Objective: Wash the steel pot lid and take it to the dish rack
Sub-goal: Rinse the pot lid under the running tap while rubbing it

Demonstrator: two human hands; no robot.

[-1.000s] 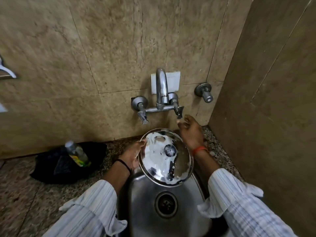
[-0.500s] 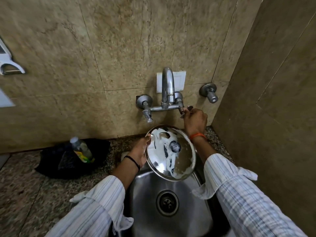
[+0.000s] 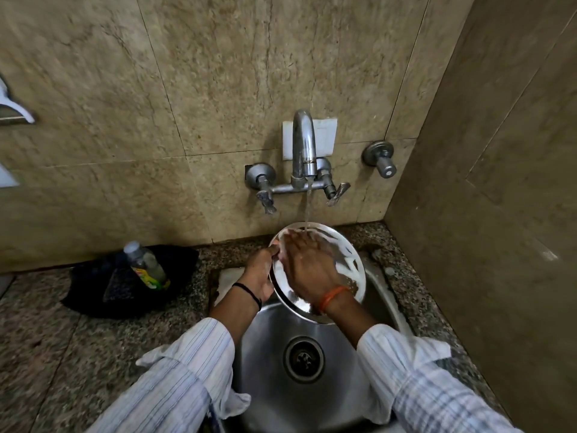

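The round steel pot lid (image 3: pixel 349 267), streaked with white soap foam, is tilted over the back of the steel sink (image 3: pixel 268 345). My left hand (image 3: pixel 260 271) grips its left rim. My right hand (image 3: pixel 307 267) lies flat on the lid's face with fingers spread, covering its middle. A thin stream of water falls from the tap spout (image 3: pixel 303 142) onto the lid's top edge near my fingertips.
The tap's right lever (image 3: pixel 337 192) and left lever (image 3: pixel 265 200) stick out from the tiled wall. A separate wall valve (image 3: pixel 381 162) is at right. A bottle (image 3: pixel 146 265) rests on a black bag (image 3: pixel 93 289) on the granite counter at left. A side wall stands close at right.
My right hand left the tap's right lever and came down flat onto the lid. Water now runs from the spout. The lid sits closer under the tap.
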